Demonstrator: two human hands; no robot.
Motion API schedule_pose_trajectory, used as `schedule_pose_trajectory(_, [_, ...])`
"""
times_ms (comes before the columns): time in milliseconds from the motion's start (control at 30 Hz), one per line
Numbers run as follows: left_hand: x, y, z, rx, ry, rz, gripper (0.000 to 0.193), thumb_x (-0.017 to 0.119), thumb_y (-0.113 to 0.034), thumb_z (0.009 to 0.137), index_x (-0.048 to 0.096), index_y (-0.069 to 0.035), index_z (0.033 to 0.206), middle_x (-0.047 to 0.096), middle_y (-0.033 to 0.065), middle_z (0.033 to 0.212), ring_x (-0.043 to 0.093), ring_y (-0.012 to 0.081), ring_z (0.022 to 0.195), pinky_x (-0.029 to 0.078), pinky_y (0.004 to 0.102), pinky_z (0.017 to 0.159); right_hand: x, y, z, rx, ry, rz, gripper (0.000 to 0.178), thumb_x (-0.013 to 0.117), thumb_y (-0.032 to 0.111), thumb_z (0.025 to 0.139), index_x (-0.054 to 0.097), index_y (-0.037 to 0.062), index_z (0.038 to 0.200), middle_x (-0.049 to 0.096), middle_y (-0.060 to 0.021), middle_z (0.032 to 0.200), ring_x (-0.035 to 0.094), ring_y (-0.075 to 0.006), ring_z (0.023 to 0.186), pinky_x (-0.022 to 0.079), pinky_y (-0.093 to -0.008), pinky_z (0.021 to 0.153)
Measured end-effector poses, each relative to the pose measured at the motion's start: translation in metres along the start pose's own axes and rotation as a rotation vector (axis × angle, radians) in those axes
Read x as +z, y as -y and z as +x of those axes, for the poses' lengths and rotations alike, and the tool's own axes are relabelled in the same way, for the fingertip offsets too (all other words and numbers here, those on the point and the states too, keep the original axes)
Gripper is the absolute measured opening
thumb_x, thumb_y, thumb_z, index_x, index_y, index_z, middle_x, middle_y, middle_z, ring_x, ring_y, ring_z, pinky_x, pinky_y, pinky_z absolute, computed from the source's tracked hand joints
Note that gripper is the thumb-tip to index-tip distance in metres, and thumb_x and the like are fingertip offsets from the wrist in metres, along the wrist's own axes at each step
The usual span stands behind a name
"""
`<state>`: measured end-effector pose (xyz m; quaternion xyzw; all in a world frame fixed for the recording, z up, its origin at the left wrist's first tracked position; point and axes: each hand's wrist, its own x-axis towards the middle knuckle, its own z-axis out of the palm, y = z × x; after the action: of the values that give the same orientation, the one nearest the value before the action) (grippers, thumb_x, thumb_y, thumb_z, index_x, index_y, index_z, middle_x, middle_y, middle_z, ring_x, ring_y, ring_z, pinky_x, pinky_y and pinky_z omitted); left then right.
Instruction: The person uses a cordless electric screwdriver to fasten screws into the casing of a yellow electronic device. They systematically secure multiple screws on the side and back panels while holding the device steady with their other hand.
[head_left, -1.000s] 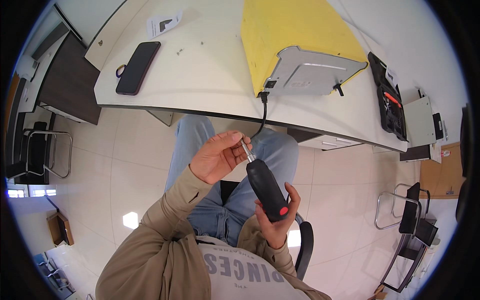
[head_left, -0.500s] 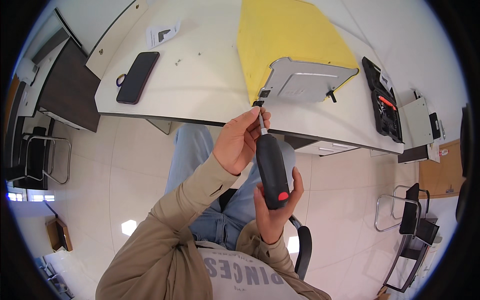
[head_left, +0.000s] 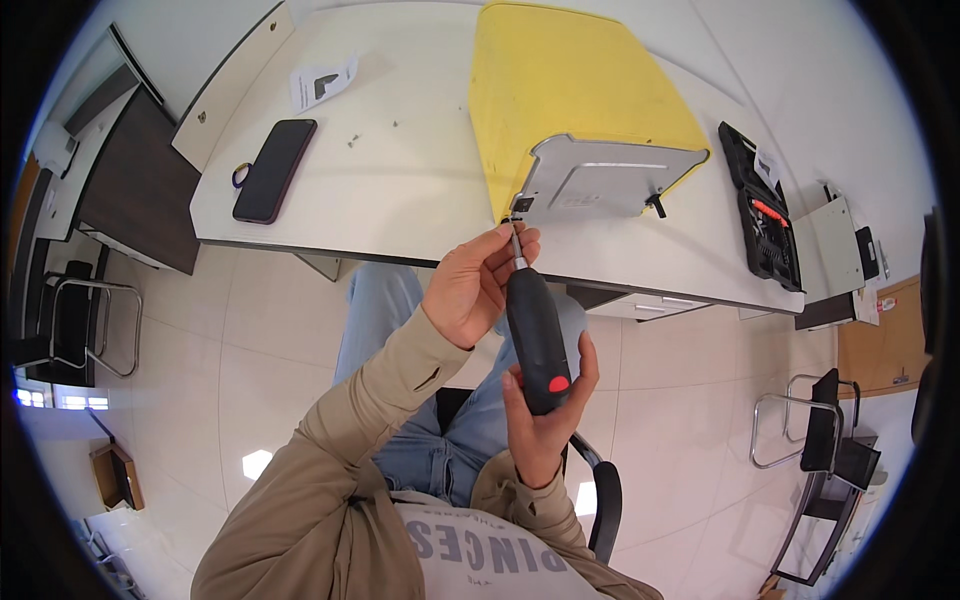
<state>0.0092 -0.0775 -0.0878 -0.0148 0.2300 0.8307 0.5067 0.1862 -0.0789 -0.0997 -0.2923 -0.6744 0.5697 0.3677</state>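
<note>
A black electric screwdriver (head_left: 537, 335) with a red spot at its butt end is gripped in my right hand (head_left: 545, 430). Its bit (head_left: 517, 250) points away from me toward the lower left corner of a yellow bin-like box (head_left: 580, 75). My left hand (head_left: 475, 285) pinches around the bit close to its tip, fingers closed; whether they also hold a screw is hidden. Just beyond the fingertips is a small black fitting (head_left: 515, 213) on the corner of the box's grey panel (head_left: 610, 180). A black foot (head_left: 655, 206) sticks out at the panel's right corner.
The box lies on a white table (head_left: 370, 200) with a dark front edge. A phone (head_left: 275, 172), a printed paper (head_left: 323, 82) and several small screws (head_left: 353, 140) lie at left. An open black tool case (head_left: 765, 225) stands at right.
The view has shifted a little. The screwdriver's butt end has moved slightly left in view, and both hands keep their holds.
</note>
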Motion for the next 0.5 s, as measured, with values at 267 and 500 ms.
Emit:
schedule_pose_trajectory(267, [-0.0002, -0.0043, 0.0012, -0.019, 0.000, -0.019, 0.024, 0.061, -0.014, 0.096, 0.059, -0.001, 0.115, 0.067, 0.0102, 0.107, 0.065, 0.0186, 0.101, 0.054, 0.0290, 0.089, 0.0019, -0.0005, 0.0024, 0.010, 0.005, 0.008, 0.089, 0.072, -0.003, 0.082, 0.014, 0.0012, 0.150, 0.061, -0.0182, 0.107, 0.062, -0.0175, 0.094, 0.049, -0.0280, 0.080])
schedule_pose_trajectory(500, [0.0022, -0.0036, 0.0011, -0.005, -0.011, 0.025, 0.025, 0.058, -0.019, 0.098, 0.058, -0.001, 0.115, 0.067, 0.0112, 0.109, 0.066, 0.0186, 0.101, 0.054, 0.0289, 0.087, 0.0018, 0.0018, 0.0040, 0.019, 0.005, 0.004, 0.090, 0.072, -0.002, 0.083, 0.014, 0.0014, 0.150, 0.062, -0.0174, 0.105, 0.061, -0.0171, 0.093, 0.048, -0.0277, 0.080])
